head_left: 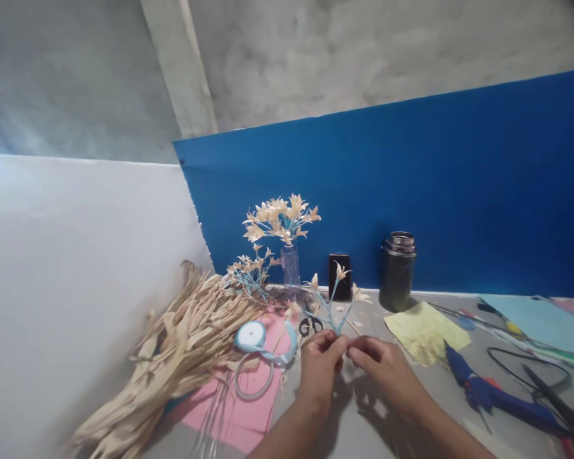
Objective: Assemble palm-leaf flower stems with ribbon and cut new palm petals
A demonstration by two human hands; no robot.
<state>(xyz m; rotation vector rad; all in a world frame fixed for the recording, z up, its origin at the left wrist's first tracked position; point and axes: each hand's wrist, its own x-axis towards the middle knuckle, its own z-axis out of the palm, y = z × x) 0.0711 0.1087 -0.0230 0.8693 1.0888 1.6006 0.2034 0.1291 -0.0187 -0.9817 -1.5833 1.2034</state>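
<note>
Between thumb and fingers, my left hand (pixel 318 370) pinches the lower stem of a branched artificial flower sprig (pixel 335 294). Pale cream blossoms top its thin light-blue stems, which point up and away from me. My right hand (pixel 385 370) is closed in a pinch just right of the stem's base; whatever lies in its fingertips is too small to make out. To the left of my hands are a roll of light-blue ribbon tape (pixel 251 335) with a loose loop, and a grey ring (pixel 254 377). Black-handled scissors (pixel 310 326) lie just beyond my left hand.
Dried husks (pixel 186 344) pile up at left beside pink paper (pixel 249 417) and thin wires (pixel 214 408). Behind stand a flower-filled clear vase (pixel 291 271), a phone (pixel 339 275) and a dark flask (pixel 397 273). Yellow paper (pixel 428 331) and a blue glue gun (pixel 502 398) lie right.
</note>
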